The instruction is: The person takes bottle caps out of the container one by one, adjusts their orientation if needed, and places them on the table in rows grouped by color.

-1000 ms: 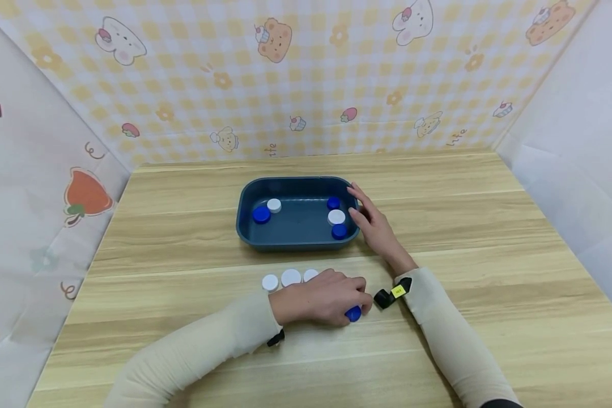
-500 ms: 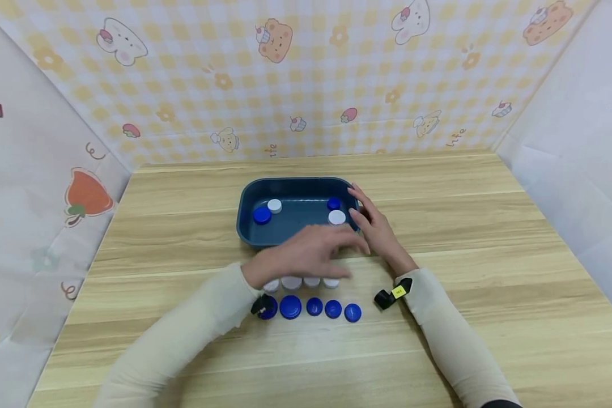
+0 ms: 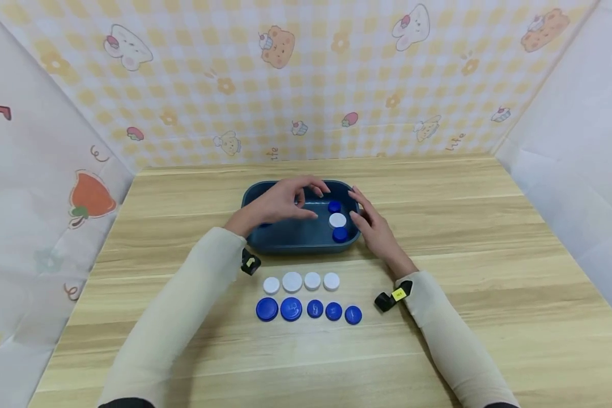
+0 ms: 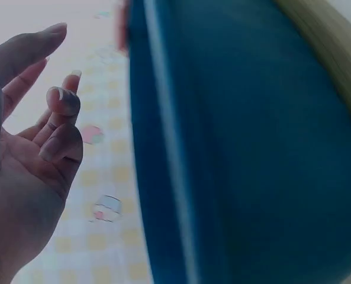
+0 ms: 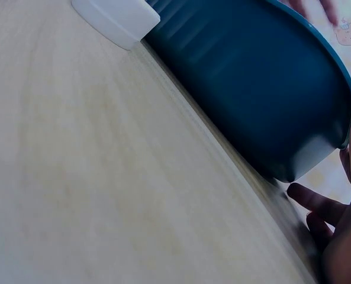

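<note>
A dark blue-green tray (image 3: 301, 249) stands on the table, with blue caps (image 3: 340, 234) and a white cap (image 3: 338, 220) at its right end. My left hand (image 3: 277, 201) hovers over the tray's left half, thumb and fingers apart with nothing between them; it covers part of the inside. In the left wrist view the fingers are loosely bent beside the tray wall (image 4: 252, 148). My right hand (image 3: 381, 238) rests against the tray's right end, fingers spread along the rim. The right wrist view shows fingertips (image 5: 311, 201) by the tray's lower edge.
In front of the tray lies a row of several white caps (image 3: 292, 282). Nearer to me runs a row of several blue caps (image 3: 290, 309). A patterned cloth wall (image 3: 306, 73) rises behind the wooden table (image 3: 469, 226), with white sheets on both sides.
My left hand has left a blue cap at the right end of the blue row and moved up and left over the tray. The right hand has stayed at the rim.
</note>
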`<state>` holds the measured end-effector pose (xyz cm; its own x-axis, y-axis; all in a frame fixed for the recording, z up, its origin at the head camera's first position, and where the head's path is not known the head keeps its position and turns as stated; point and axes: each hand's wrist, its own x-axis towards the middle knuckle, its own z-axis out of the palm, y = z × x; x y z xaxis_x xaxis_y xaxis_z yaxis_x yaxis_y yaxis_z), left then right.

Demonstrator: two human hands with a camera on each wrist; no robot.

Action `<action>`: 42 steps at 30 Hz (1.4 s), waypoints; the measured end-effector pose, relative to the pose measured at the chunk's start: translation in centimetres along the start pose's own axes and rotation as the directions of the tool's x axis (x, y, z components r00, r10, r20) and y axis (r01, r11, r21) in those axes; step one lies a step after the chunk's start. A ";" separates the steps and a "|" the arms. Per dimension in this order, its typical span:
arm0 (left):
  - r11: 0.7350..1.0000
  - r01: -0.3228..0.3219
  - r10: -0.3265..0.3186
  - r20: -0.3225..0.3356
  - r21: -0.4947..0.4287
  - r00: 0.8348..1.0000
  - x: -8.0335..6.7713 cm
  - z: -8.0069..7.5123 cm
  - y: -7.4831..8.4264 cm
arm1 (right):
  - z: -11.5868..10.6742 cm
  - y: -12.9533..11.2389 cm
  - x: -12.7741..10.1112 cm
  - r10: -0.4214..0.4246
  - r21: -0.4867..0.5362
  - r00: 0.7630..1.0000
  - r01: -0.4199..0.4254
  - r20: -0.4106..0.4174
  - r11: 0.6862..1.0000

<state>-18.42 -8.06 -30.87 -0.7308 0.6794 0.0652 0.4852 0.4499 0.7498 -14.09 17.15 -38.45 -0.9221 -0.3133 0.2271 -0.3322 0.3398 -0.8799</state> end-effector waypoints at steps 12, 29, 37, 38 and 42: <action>0.982 0.181 -0.186 0.146 0.051 0.972 3.5 2.4 -1.4 | -0.7 0.2 0.1 -0.005 0.002 1.000 0.004 0.022 1.000; 0.949 0.230 -0.277 0.226 0.215 0.934 5.2 5.1 -1.5 | -1.5 -1.0 0.2 0.030 0.062 0.998 -0.033 0.050 0.998; 0.922 0.219 -0.301 0.233 0.321 0.925 5.1 5.4 -1.3 | -1.3 -0.9 0.3 0.050 0.108 0.995 -0.059 0.081 0.992; 0.918 0.212 -0.300 0.237 0.335 0.924 5.2 5.5 -1.2 | -1.4 -0.8 0.3 0.051 0.113 0.995 -0.060 0.084 0.992; 0.905 0.196 -0.299 0.238 0.376 0.924 5.5 5.8 -0.8 | -1.8 -0.5 0.3 0.042 0.123 0.995 -0.054 0.095 0.991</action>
<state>-20.03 -1.32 -34.92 -0.7063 0.6311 -0.3208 0.4765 0.7589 0.4440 -14.52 18.45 -37.19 -0.9124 -0.3812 0.1494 -0.2552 0.2442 -0.9356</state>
